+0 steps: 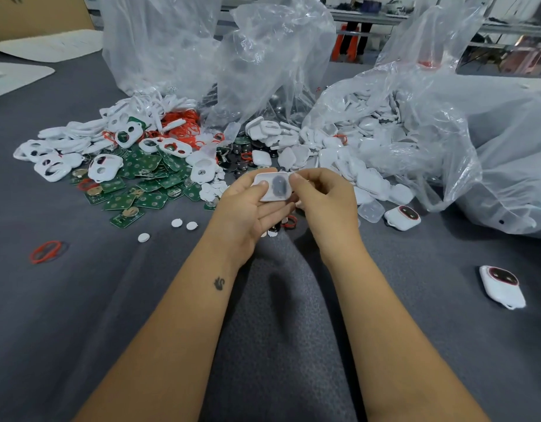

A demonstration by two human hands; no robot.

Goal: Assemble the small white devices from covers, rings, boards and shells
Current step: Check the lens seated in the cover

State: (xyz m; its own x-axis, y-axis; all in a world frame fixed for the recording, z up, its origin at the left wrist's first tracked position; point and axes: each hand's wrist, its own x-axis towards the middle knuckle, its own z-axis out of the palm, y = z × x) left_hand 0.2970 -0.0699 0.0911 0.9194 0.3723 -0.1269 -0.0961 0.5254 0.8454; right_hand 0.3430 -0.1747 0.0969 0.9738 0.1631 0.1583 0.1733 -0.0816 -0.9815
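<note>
A small white shell point(273, 187) with a dark oval part inside it sits between both hands above the grey cloth. My left hand point(251, 208) cradles it from below, thumb on its left edge. My right hand point(321, 199) pinches its right edge with thumb and fingers. Green boards point(147, 178) lie heaped to the left, with white covers point(104, 167) that have two holes and red rings point(183, 126) behind them. White shells point(348, 153) spill from a bag on the right. Two finished white devices point(403, 217) point(502, 286) lie at the right.
Large clear plastic bags point(263, 56) stand behind the heaps and one point(491, 147) drapes over the right side. A loose red ring point(46, 251) lies at the left. Small white discs point(183, 225) sit near my left wrist. Grey cloth point(278, 300) covers the table.
</note>
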